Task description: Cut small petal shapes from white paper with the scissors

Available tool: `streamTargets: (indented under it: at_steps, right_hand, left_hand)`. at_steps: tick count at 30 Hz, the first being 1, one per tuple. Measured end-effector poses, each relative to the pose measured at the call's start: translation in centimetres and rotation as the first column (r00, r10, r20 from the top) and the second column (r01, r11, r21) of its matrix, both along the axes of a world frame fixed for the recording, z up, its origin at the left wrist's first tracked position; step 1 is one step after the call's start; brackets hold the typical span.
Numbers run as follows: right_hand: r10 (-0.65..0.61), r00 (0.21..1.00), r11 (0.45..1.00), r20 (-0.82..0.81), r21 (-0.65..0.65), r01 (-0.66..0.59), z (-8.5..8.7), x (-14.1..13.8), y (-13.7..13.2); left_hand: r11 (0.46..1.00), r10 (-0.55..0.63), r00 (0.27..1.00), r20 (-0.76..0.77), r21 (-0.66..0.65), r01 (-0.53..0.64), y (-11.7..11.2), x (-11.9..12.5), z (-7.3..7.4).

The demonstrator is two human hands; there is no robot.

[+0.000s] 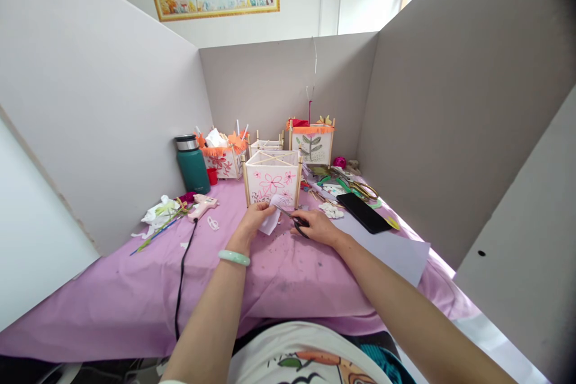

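Your bench [148,294] has a pink-purple cloth on it. At the far left of it lies a crumpled bit of white tissue [155,214], with thin green and blue sticks near it. Next comes a pale pink glue gun [203,206] with a black cord [180,276] running down off the front. Behind it stands a tall teal bottle with a silver band [193,169], with a small red cup [212,176] just beside it. Then there is a white box with orange fringe and red flowers [225,163].

Your left hand [255,219], with a pale green bangle [234,257] on the wrist, has its fingers pinched shut on a small piece of pale purple paper [269,225]. The paper is up off the cloth, in front of a white box with pink flowers and wooden corner sticks [271,183]. Your right hand [318,229] has its fingers curled around the black handles of a small pair of scissors [300,223]. The blades point left and meet the paper; you cannot tell how wide they are open.

Further right lie a flat black phone [363,212] and a big pale purple sheet [396,255].
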State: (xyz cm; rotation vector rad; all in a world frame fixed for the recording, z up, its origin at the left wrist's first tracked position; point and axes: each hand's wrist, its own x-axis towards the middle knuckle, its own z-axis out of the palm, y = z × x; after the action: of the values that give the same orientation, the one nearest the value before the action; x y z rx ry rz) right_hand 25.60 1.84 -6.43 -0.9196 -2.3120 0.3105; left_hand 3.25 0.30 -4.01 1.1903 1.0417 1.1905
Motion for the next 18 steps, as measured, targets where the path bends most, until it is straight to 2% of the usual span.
streamTargets:
  at_steps: [10,18]
  right_hand:
    - [-0.003,1.0,1.0,-0.001,0.009,0.003,-0.22,0.07,0.21]
    - [-0.008,1.0,1.0,0.001,0.017,0.008,-0.29,0.04,0.16]
  left_hand:
    - [1.0,-0.004,1.0,0.011,-0.008,0.004,-0.06,0.04,0.04]
    - [1.0,-0.018,0.999,-0.044,-0.01,0.018,-0.17,0.18,0.17]
